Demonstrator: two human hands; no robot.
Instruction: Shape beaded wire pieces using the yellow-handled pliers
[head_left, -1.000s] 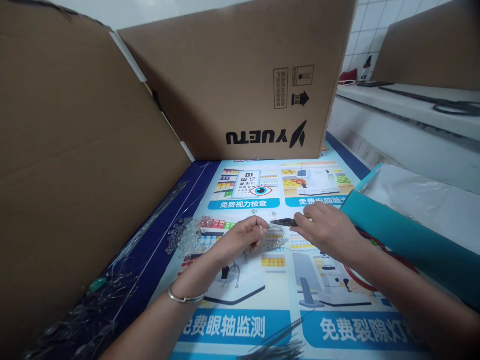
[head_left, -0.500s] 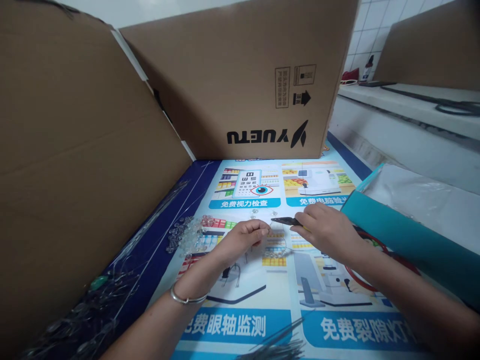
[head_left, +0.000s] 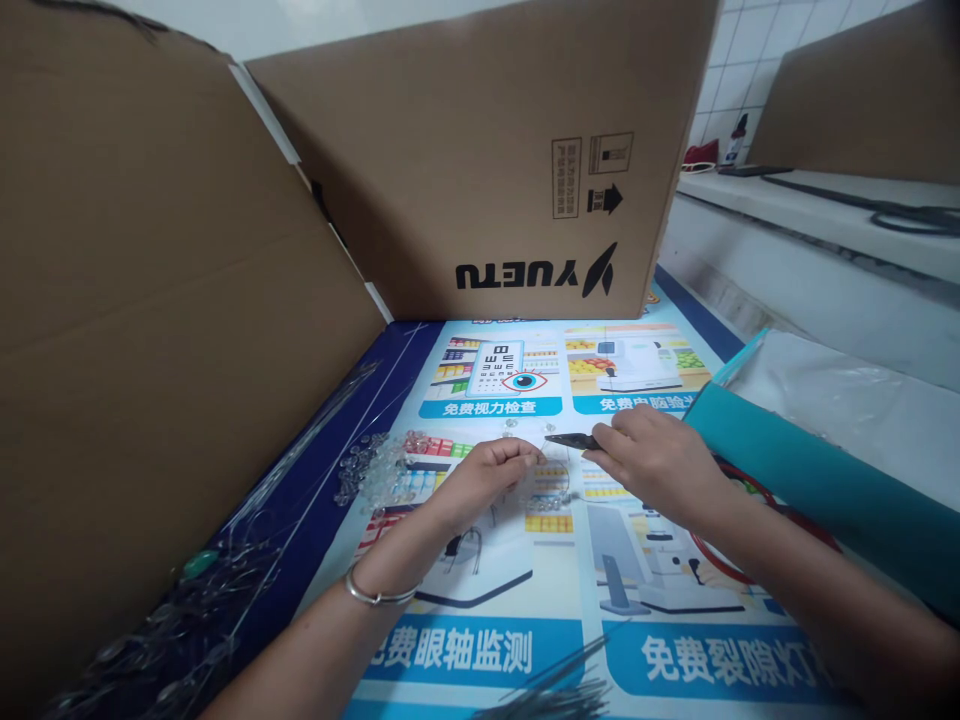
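My left hand is pinched shut on a thin wire strung with clear beads, which loops below and to the right of the fingertips. In my right hand is a pair of dark needle-nose pliers, its handles wrapped by my fingers. The pliers' tip points left, just to the right of my left fingertips; whether it touches the wire I cannot tell. A pile of loose clear beads lies left of my left hand. Two more clear beads sit beyond the fingers.
Cardboard panels stand at the back and left. A teal box with plastic inside is at the right. Cut wires lie at the front, and a tangle of beaded wire at the left. A printed mat covers the table.
The beaded wire's loop has shifted slightly near my left fingertips. Both hands and the pliers stay in nearly the same place.
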